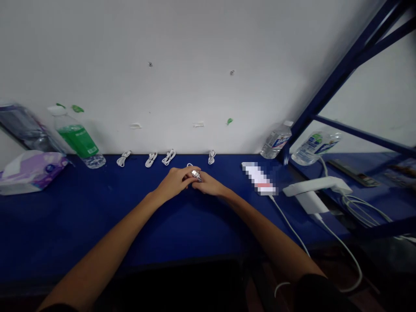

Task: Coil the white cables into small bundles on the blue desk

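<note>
My left hand (175, 181) and my right hand (208, 185) meet over the middle of the blue table (81, 216), fingers curled together. Between their fingertips shows a small white cable with a metal plug (196, 174). Both hands pinch it; the rest of the cable is hidden under the fingers. Several coiled white cables lie in a row along the wall behind, among them one coiled white cable (124, 158) at the left and another coiled white cable (212, 156) just beyond my hands.
A green-labelled bottle (79, 141) and a tissue pack (30, 171) stand at the left. To the right lie a white power strip (316, 185), a blurred white object (260, 178), two water bottles (276, 142) and trailing cords. A blue metal frame (341, 73) rises at the right.
</note>
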### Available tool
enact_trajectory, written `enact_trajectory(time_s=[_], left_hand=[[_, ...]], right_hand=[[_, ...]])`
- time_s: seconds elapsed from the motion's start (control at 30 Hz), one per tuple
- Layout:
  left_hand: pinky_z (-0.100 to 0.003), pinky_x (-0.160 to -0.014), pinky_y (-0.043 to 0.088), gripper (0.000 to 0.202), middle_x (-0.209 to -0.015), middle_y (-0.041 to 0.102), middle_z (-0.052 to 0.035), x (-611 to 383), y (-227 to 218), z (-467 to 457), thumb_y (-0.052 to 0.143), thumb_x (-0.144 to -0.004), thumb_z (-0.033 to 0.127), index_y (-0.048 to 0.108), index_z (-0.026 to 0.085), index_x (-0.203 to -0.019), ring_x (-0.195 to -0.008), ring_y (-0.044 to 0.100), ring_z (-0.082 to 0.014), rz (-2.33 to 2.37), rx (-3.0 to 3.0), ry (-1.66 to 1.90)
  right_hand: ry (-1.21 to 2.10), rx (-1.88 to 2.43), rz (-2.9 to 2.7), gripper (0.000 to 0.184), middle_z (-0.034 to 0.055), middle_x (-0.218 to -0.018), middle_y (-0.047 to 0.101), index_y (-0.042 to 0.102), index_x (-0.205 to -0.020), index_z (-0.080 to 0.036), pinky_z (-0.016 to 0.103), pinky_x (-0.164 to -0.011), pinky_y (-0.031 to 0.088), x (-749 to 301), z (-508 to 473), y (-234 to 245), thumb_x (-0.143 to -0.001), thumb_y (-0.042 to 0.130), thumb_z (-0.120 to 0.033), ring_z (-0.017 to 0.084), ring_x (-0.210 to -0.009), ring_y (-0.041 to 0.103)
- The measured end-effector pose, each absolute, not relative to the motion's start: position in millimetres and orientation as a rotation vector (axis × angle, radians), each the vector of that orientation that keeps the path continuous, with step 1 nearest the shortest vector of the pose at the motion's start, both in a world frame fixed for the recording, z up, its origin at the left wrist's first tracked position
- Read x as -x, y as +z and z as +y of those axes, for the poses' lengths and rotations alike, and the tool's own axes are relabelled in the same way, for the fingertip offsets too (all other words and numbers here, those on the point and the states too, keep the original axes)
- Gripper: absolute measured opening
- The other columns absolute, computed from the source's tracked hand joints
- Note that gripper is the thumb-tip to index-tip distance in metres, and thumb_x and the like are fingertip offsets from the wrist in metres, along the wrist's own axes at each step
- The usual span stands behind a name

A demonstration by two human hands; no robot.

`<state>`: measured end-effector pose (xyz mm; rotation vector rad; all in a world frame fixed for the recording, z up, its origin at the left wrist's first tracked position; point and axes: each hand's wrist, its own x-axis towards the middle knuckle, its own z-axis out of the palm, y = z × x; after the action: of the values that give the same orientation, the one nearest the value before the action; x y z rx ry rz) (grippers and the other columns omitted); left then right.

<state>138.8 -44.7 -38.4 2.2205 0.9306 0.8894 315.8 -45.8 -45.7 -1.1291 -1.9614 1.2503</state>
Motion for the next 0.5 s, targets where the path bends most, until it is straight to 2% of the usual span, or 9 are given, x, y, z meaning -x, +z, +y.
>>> enact_trajectory(time_s=[0.07,0.17,0.23,0.3,0.4,0.5], left_hand=[[-0.024,-0.065,0.05,0.03,-0.079,0.072,0.0012,-137.2,-40.7,-42.2,0.059,-0.088,0.03,0.065,0.026,-0.118,-0.056,0.062,-0.0118,0.958,-2.237,0.84],[-0.024,-0.062,0.049,0.038,-0.071,0.07,0.003,-135.3,-42.3,-40.7,0.058,-0.087,0.025,0.062,0.029,-0.124,-0.053,0.061,-0.0121,1.014,-2.207,0.813],[-0.024,-0.06,0.049,0.048,-0.064,0.066,0.0053,-134.7,-41.6,-41.1,0.059,-0.084,0.021,0.055,0.029,-0.132,-0.051,0.061,-0.0125,1.055,-2.169,0.832],[-0.024,-0.059,0.049,0.058,-0.06,0.065,0.0067,-134.7,-40.4,-41.8,0.061,-0.081,0.021,0.046,0.027,-0.137,-0.049,0.061,-0.0129,1.076,-2.111,0.856],[-0.022,-0.053,0.047,0.062,-0.062,0.066,0.0058,-135.4,-39.5,-41.6,0.064,-0.078,0.023,0.041,0.023,-0.136,-0.046,0.061,-0.0127,1.081,-1.988,0.887],[-0.02,-0.048,0.045,0.056,-0.066,0.067,0.004,-137.3,-40.8,-39.7,0.069,-0.076,0.026,0.045,0.022,-0.127,-0.044,0.06,-0.0112,1.077,-1.858,0.944]], right_hand=[[1.187,1.219,-1.975,0.004,-0.0053,-0.056,0.044,0.056,-0.075,-0.016,0.019,-0.042,0.026,-316.7,-46.3,-44.8,-0.073,0.055,-0.019,0.007,-0.048,0.037],[1.207,1.185,-1.977,0.007,-0.004,-0.058,0.046,0.058,-0.076,-0.015,0.019,-0.043,0.028,-318.2,-46.5,-43.9,-0.077,0.055,-0.022,0.008,-0.049,0.039],[1.292,1.082,-1.962,0.014,-0.004,-0.059,0.046,0.061,-0.085,-0.015,0.019,-0.042,0.028,-318.8,-46.5,-43.9,-0.084,0.054,-0.027,0.008,-0.048,0.037],[1.365,1.017,-1.948,0.027,-0.0044,-0.058,0.044,0.061,-0.09,-0.015,0.019,-0.04,0.027,-319.1,-46.0,-44.8,-0.091,0.049,-0.039,0.008,-0.046,0.033],[1.358,1.005,-1.937,0.045,-0.0049,-0.055,0.04,0.058,-0.082,-0.016,0.02,-0.04,0.026,-319.3,-44.3,-47.9,-0.094,0.04,-0.055,0.008,-0.045,0.031],[1.29,1.022,-1.878,0.05,-0.005,-0.054,0.039,0.052,-0.074,-0.016,0.019,-0.041,0.027,-319.2,-41.9,-51.0,-0.094,0.038,-0.06,0.007,-0.045,0.033]])
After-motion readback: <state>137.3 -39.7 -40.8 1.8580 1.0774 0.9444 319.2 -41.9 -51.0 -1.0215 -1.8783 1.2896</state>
